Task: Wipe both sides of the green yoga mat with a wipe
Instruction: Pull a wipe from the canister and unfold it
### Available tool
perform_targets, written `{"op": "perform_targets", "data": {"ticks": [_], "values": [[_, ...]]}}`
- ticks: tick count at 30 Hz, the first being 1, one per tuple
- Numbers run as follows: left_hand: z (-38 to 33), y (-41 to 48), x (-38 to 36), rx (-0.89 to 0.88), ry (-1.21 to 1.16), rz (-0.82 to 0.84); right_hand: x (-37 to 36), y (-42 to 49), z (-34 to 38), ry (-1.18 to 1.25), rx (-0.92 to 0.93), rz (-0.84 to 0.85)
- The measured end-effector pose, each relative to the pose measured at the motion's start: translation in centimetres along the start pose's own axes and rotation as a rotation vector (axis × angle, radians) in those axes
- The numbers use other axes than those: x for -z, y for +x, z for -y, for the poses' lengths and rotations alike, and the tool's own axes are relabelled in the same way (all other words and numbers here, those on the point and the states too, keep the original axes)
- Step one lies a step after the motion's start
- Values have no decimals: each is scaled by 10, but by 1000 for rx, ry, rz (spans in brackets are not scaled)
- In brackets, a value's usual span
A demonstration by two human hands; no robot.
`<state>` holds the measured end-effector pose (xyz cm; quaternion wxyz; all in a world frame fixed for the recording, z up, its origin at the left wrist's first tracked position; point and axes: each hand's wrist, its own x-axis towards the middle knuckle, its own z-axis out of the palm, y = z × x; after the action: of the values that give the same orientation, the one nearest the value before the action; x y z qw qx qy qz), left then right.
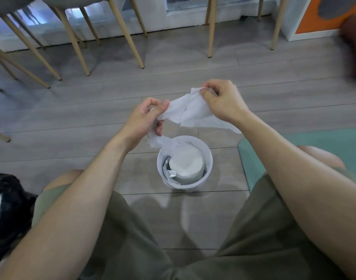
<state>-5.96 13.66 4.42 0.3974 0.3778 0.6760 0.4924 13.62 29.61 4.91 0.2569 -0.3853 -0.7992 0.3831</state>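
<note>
Head view: the green yoga mat (324,142) lies on the floor (173,63) at the right of the frame. In the middle, both hands pinch the white wipe (195,112): the left hand (144,118) by the strip (163,141) going down into the tub (210,160), the right hand (223,102) at the top corner. It seems best to hold the strip tight and pull sideways, so just one sheet tears off.

Soft, crinkled white wipe (195,110); smooth plastic tub (193,183); matt wood-grain floor (92,118).

Head-worn camera looks steeply down at nearby floor (72,118).
</note>
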Motion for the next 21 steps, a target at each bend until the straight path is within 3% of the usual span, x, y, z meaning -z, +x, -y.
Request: {"op": "perform_targets", "data": {"ticks": [4, 6, 9, 12, 16, 21], "values": [[3, -10, 8, 6, 203, 114, 2, 1, 12, 75, -56, 28], [4, -13, 5, 33, 124, 127, 1, 1, 11, 31, -59, 41], [4, -11, -2, 44, -89, 83, -7, 2, 1, -266, -86, 50], [2, -11, -6, 29, -115, 8, -13, -3, 6, -299, -171, -17], [0, -11, -8, 3, -159, -97, -26, -20, 34, 108, -342, 337], [1, -9, -11, -119, -43, -105, -40, -20, 35, 474, -351, 316]]}}
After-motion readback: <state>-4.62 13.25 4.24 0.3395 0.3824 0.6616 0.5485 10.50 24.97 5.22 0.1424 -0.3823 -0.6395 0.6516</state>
